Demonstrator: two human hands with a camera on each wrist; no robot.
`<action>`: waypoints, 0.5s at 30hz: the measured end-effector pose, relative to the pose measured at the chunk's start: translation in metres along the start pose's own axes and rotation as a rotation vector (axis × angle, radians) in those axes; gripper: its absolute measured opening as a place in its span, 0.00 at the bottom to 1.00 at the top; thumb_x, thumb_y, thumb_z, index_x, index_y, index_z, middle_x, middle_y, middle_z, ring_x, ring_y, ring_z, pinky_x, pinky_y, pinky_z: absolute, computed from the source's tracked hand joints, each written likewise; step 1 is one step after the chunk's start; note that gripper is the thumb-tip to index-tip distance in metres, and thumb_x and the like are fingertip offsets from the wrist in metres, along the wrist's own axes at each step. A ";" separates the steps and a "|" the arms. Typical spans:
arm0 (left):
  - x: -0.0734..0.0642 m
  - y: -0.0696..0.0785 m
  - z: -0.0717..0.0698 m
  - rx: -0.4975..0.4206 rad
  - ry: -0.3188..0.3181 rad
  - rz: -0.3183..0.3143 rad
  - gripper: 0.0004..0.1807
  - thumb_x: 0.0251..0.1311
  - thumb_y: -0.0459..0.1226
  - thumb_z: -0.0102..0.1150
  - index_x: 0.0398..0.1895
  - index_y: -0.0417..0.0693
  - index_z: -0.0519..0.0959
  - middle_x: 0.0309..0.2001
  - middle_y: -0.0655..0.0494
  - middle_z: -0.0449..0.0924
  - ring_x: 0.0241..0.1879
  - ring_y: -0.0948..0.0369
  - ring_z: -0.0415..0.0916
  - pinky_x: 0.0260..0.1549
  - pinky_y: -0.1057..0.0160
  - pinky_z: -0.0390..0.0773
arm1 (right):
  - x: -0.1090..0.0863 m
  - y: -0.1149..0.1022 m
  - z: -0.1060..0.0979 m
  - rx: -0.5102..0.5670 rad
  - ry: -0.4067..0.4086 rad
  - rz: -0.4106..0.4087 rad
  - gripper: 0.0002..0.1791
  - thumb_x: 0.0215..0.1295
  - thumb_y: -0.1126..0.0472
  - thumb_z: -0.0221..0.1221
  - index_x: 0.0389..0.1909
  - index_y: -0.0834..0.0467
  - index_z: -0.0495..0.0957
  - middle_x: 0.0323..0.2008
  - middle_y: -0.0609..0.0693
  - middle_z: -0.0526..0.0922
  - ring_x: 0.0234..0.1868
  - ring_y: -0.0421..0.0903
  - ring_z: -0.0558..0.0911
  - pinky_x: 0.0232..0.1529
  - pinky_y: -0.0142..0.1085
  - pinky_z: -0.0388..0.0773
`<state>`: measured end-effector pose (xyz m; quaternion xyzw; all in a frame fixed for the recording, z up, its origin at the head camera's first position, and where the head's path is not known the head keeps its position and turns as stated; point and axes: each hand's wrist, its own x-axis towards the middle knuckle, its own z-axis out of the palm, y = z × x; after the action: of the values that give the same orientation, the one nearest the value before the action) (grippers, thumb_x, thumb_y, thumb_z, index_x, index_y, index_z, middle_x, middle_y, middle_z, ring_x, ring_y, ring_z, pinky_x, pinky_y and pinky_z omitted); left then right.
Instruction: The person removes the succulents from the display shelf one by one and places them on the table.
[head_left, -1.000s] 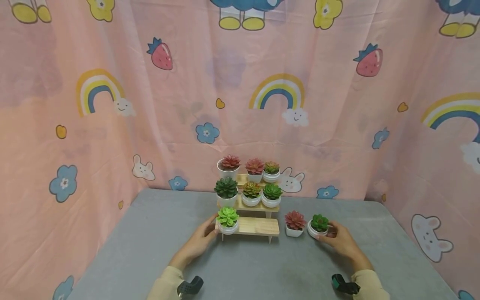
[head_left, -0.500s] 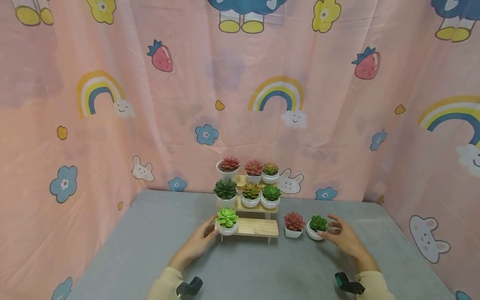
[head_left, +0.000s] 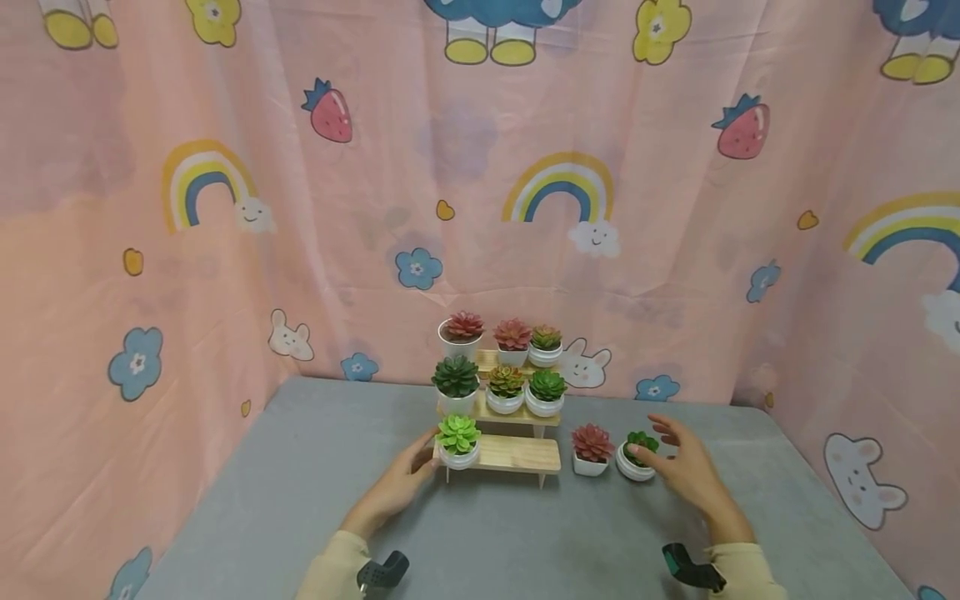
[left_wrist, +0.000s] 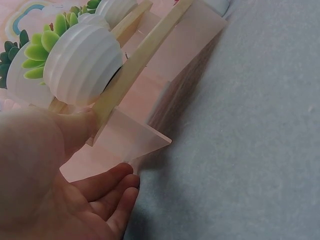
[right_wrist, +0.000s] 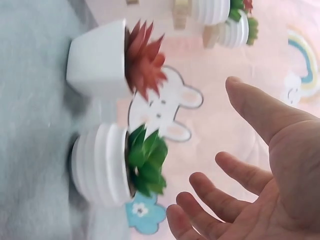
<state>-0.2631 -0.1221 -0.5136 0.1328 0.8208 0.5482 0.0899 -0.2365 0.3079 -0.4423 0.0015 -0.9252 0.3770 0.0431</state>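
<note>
My left hand [head_left: 406, 475] is at the left end of a tiered wooden stand [head_left: 517, 454]. Its thumb touches the end of the lowest shelf [left_wrist: 132, 70], while the other visible fingers extend loosely beside the clear leg [left_wrist: 132, 132]. A light-green succulent [head_left: 458, 436] in a round, ribbed white pot sits on that shelf's left end. My right hand [head_left: 688, 468] hovers, fingers spread and holding nothing, by a dark-green succulent [right_wrist: 147, 160] in a ribbed white pot [right_wrist: 100, 162]. Left of that pot, a red succulent [head_left: 592, 442] stands in a square white pot [right_wrist: 97, 60].
Three potted succulents, including a dark-green one [head_left: 456, 377], fill the middle shelf. Two red ones and a small green-red one [head_left: 546, 337] are in the top row. Behind the grey table [head_left: 315, 433] hangs a pink patterned curtain [head_left: 375, 192].
My right hand has let go of the dark-green succulent's pot, spread its fingers and risen slightly. The left hand stays at the stand.
</note>
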 end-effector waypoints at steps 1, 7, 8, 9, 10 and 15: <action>0.000 0.000 0.000 0.005 0.001 0.001 0.33 0.78 0.44 0.48 0.81 0.54 0.54 0.72 0.34 0.66 0.72 0.36 0.64 0.68 0.35 0.67 | -0.001 -0.003 0.001 0.001 0.009 -0.016 0.42 0.70 0.50 0.63 0.75 0.66 0.58 0.70 0.75 0.64 0.68 0.74 0.66 0.60 0.68 0.70; 0.002 -0.003 0.000 0.012 0.001 -0.003 0.32 0.77 0.45 0.48 0.81 0.55 0.54 0.72 0.35 0.66 0.72 0.36 0.65 0.67 0.35 0.67 | -0.005 -0.022 0.009 0.006 0.029 -0.086 0.38 0.69 0.53 0.65 0.72 0.67 0.62 0.66 0.75 0.69 0.65 0.72 0.70 0.57 0.64 0.75; 0.002 -0.003 0.000 0.009 -0.001 -0.002 0.32 0.77 0.44 0.48 0.81 0.55 0.54 0.72 0.35 0.66 0.72 0.36 0.64 0.67 0.35 0.67 | -0.005 -0.025 0.010 0.008 0.028 -0.096 0.38 0.69 0.53 0.65 0.72 0.67 0.62 0.66 0.75 0.70 0.65 0.71 0.71 0.56 0.64 0.75; 0.002 -0.003 0.000 0.007 -0.001 0.000 0.32 0.77 0.44 0.48 0.81 0.55 0.54 0.72 0.35 0.66 0.72 0.36 0.64 0.68 0.35 0.67 | -0.006 -0.027 0.011 0.012 0.027 -0.102 0.38 0.68 0.53 0.65 0.72 0.66 0.63 0.66 0.74 0.70 0.65 0.71 0.71 0.56 0.65 0.75; 0.002 -0.003 0.000 0.005 -0.002 0.002 0.32 0.77 0.44 0.48 0.81 0.55 0.54 0.72 0.35 0.66 0.72 0.36 0.64 0.68 0.35 0.67 | -0.007 -0.030 0.012 0.017 0.026 -0.108 0.38 0.68 0.53 0.65 0.72 0.66 0.63 0.66 0.74 0.70 0.65 0.71 0.71 0.57 0.66 0.75; 0.002 -0.003 -0.001 0.000 0.001 0.003 0.32 0.77 0.44 0.48 0.81 0.55 0.54 0.72 0.35 0.66 0.72 0.36 0.64 0.68 0.35 0.66 | -0.010 -0.044 0.020 0.035 0.019 -0.158 0.36 0.68 0.54 0.65 0.71 0.64 0.65 0.65 0.72 0.73 0.65 0.70 0.73 0.58 0.65 0.74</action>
<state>-0.2654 -0.1231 -0.5157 0.1339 0.8206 0.5485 0.0888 -0.2270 0.2624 -0.4270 0.0715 -0.9151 0.3884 0.0816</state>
